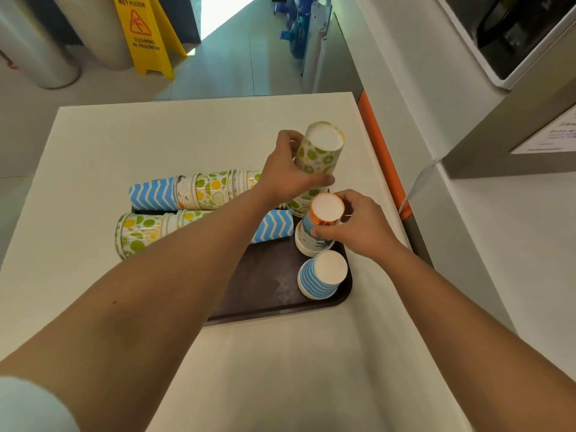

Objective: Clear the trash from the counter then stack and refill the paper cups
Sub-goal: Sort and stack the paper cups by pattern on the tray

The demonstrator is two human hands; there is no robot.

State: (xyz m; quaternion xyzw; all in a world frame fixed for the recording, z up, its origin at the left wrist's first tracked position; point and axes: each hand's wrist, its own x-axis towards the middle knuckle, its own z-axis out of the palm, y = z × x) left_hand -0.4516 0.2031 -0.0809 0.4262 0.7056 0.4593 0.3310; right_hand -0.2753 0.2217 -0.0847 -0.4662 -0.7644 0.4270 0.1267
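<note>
A dark brown tray lies on the white counter. My left hand grips an upside-down stack of green fruit-print cups standing at the tray's far right. My right hand holds a shorter upside-down stack of orange-and-blue cups just in front of it. A blue-striped stack stands upside down at the tray's near right. Two long rows of nested cups lie on their sides: a blue-zigzag and fruit-print row and a fruit-print row, partly hidden by my left forearm.
An orange strip runs along the counter's right edge beside a grey wall ledge. A white cable hangs near it. A yellow wet-floor sign stands on the floor beyond the counter. A dark appliance sits at upper right.
</note>
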